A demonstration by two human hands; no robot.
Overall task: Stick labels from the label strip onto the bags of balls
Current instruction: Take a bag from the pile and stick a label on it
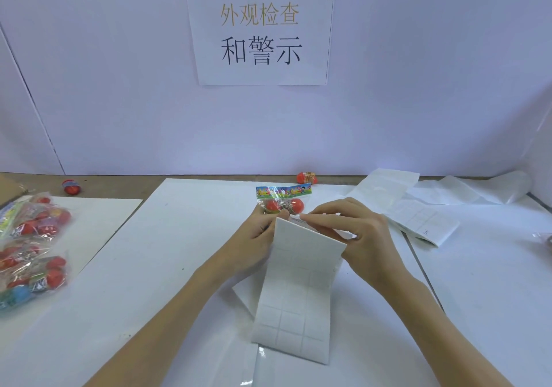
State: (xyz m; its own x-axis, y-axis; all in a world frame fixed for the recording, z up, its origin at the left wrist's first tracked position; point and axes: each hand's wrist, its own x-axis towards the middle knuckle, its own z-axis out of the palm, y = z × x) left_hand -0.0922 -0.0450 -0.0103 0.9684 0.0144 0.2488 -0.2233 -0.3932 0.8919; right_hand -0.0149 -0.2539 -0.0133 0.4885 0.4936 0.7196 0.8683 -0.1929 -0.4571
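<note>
Two hands meet at the middle of the tabletop (179,267): the left hand (254,243) grips the left top edge of one label strip (298,291), fingers curled behind it, while the right hand (355,237) pinches at the strip's upper edge with thumb and forefinger (whether a label is lifted there cannot be told). The strip, a white grid of blank labels, arches from the hands toward the viewer and rests its near end on the tabletop. One bag of balls (282,199) with a colourful header card lies just beyond the hands, showing two red balls. A pile of bags (30,246) sits at the left edge, too jumbled to count. Two loose red balls lie near the back, one at left (71,187) and one at centre (307,178). Spent backing sheets (418,207) trail at the right. White sheets cover a brown tabletop; pale partition walls (119,87) enclose it, with one printed paper sign (260,28) taped behind
</note>
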